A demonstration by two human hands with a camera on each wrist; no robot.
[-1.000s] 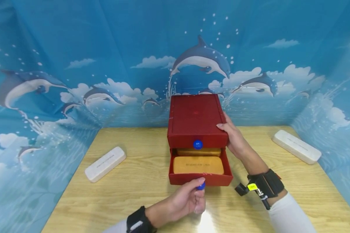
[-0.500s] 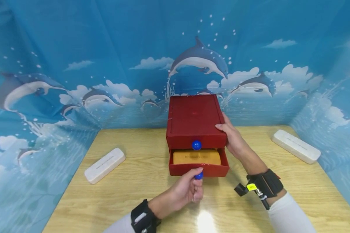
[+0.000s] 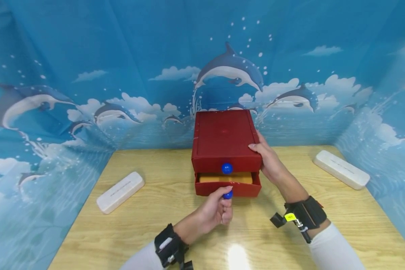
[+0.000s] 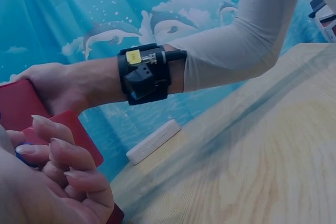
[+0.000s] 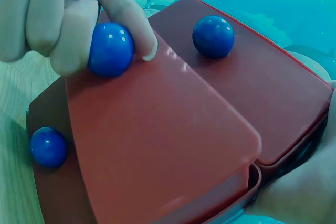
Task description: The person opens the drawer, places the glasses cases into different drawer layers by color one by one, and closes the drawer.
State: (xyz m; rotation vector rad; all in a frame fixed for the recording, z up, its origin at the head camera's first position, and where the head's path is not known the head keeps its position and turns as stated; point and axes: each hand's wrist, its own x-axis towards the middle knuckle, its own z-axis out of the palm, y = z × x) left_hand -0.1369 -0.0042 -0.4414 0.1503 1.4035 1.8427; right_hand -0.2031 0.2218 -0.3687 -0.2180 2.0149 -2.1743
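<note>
Here, just right of the middle of the head frame, a red cabinet (image 3: 224, 137) stands on a wooden table (image 3: 104, 240), its middle drawer (image 3: 244, 190) partway out; a left hand (image 3: 214, 212) pinches that drawer's blue knob (image 3: 227, 195) between thumb and bent finger, the other fingers folded in below; a yellow case (image 3: 237, 178) lies inside, only a strip of it showing beneath the top drawer (image 5: 262, 85), which sits flush behind a top knob (image 3: 227, 168), also blue; right of centre, the right hand (image 3: 271, 163) holds the cabinet's side, its thumb laid over the upper edge, its fingers along the wall and partly hidden.

At lower left of the right wrist frame, the bottom drawer (image 5: 58, 198) shows with a third knob (image 5: 49, 147); at lower left of the left wrist frame, the left hand's curled fingers partly cover the blue knob.

Two white cases lie aslant on the table, well apart from the cabinet, one at left (image 3: 120, 192) of the head frame, the other at right (image 3: 341, 169), their lettering too small to read; black bands circle both wrists below pale sleeves (image 3: 335, 247); a blue backdrop (image 3: 138, 45), printed with leaping dolphins and clouds, fills the upper frame.
</note>
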